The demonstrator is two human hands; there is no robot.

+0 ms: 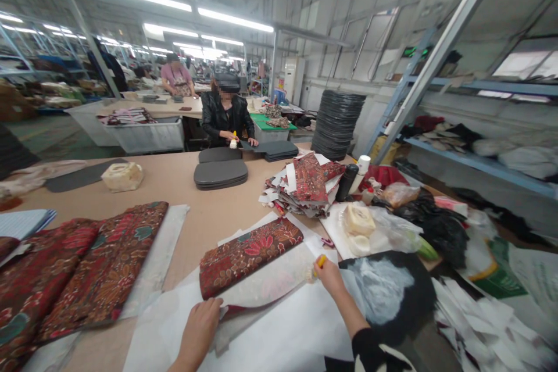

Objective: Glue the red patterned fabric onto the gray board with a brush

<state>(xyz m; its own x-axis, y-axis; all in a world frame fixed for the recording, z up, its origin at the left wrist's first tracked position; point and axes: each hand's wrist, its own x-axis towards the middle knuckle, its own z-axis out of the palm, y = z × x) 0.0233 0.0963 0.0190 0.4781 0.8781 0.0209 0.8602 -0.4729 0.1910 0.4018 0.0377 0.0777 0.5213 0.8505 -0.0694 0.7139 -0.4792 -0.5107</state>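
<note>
A folded piece of red floral fabric (249,256) lies on a translucent white sheet (279,279) in front of me. My left hand (199,328) presses down on the near edge of that sheet, fingers curled over it. My right hand (328,276) is closed on a small yellow tool (321,261) at the sheet's right edge. White paper (283,337) lies underneath on the wooden table (209,209).
Long red floral fabric pieces (87,273) lie at left. A pile of cut fabric and paper (303,186), bottles (349,181) and bags sit at right. Grey pads (220,174) are stacked mid-table. A person in black (226,116) works across the table; shelving stands at right.
</note>
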